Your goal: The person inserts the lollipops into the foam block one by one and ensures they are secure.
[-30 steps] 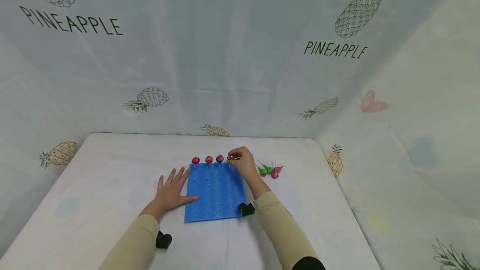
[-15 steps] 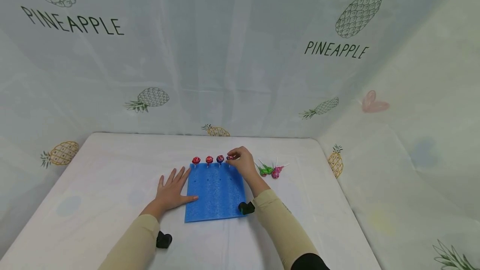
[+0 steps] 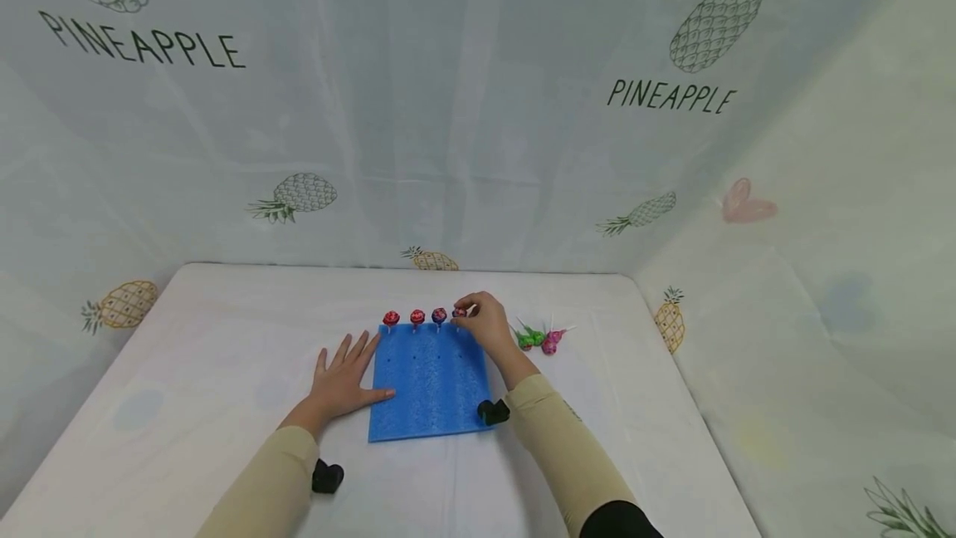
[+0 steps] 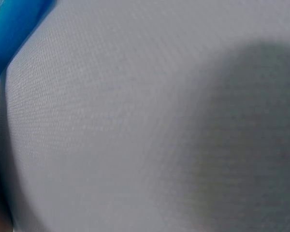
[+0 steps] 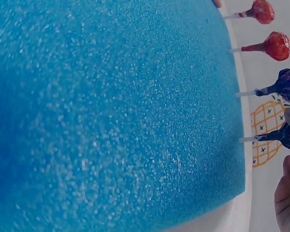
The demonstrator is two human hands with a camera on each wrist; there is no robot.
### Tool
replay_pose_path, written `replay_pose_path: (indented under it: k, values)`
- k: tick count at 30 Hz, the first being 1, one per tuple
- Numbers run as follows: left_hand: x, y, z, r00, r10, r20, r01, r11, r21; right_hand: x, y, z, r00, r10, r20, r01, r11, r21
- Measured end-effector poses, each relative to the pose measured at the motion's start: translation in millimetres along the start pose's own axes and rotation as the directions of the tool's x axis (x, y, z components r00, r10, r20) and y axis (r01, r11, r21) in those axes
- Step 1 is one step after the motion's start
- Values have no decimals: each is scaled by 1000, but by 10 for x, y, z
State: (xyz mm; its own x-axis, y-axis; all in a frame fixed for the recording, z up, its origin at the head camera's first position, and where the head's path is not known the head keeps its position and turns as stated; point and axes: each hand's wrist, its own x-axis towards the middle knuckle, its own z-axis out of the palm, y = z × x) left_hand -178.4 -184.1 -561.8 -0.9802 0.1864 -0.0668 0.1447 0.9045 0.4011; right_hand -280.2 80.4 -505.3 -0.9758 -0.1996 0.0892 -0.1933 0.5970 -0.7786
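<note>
Right hand [image 3: 489, 325] pinches a dark-blue-wrapped round lollipop [image 5: 289, 137], upright near the far right corner of a blue rectangular foam board [image 3: 429, 393]; left hand [image 3: 339, 387], fingers spread, rests at its left edge.

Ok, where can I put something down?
The table is bare left of the left hand and right of the right sleeve. Crowded: the far edge of the blue board, with four lollipops and the right hand; loose lollipops beside it.

Blue board [image 3: 429, 388]; lollipops [image 5: 277, 46] red, blue-purple, green, pink; beige sleeves [image 3: 571, 455].
</note>
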Motion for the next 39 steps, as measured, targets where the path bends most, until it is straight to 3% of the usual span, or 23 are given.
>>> replay_pose_path:
  k: [24, 29, 35, 39]
  values:
    - [-17, 27, -19, 1000, 8, 2, -8, 1000, -1, -109, -30, -166, 1000, -29, 4, 29, 999, 17]
    - [-14, 0, 14, 999, 33, -30, -35, 999, -38, -201, 61, -284, 1000, -27, -13, 27, 999, 17]
    - [26, -40, 69, 1000, 19, 2, -19, 1000, 3, -337, 248, -394, 1000, 15, -24, -15, 1000, -1]
    - [12, -4, 26, 1000, 23, -4, -24, 999, -27, -394, 372, -478, 999, 27, -38, -28, 999, -36]
